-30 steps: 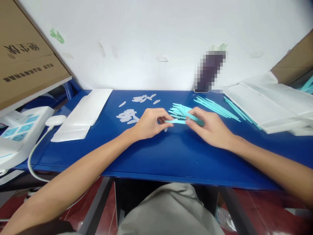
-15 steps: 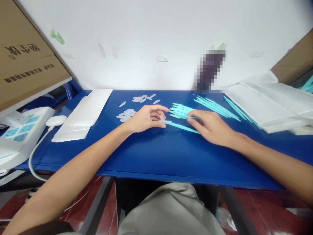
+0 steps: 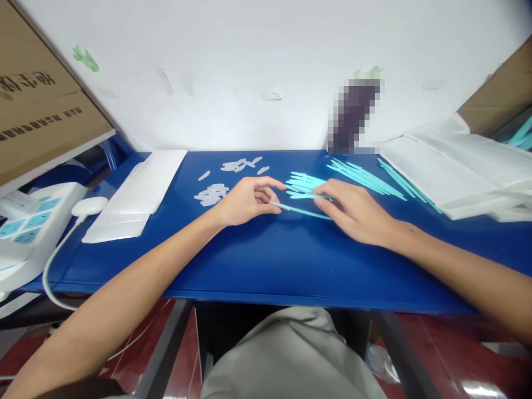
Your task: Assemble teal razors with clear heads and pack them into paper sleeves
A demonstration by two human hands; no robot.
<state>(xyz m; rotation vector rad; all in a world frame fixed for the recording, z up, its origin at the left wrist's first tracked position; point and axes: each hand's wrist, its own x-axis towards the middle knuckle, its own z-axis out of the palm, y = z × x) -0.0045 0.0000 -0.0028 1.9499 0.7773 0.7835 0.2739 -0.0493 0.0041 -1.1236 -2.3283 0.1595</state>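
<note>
My left hand (image 3: 251, 202) pinches the left end of a thin turquoise stick (image 3: 307, 212), where a small translucent sleeve (image 3: 276, 204) covers the tip. The stick's far end reaches under my right thumb. My right hand (image 3: 351, 210) is closed, thumb and index finger around a stick at the near side of a turquoise stick pile (image 3: 305, 180). Its other fingers are curled and partly hidden. Left of my left hand lie a cluster of small translucent sleeves (image 3: 211, 194) and, farther back, another loose group of sleeves (image 3: 236, 165).
More turquoise sticks (image 3: 366, 180) lie behind my right hand, beside white plastic packets (image 3: 449, 172). On the left are a flat white sheet (image 3: 137, 194), a power strip (image 3: 45, 227) with a white cable, and a cardboard box (image 3: 50, 94). A white wall (image 3: 228, 72) closes the back.
The stick in my left hand has shifted slightly left and turned in the fingers. My right hand has moved a little left, staying at the pile. The view has shifted slightly.
</note>
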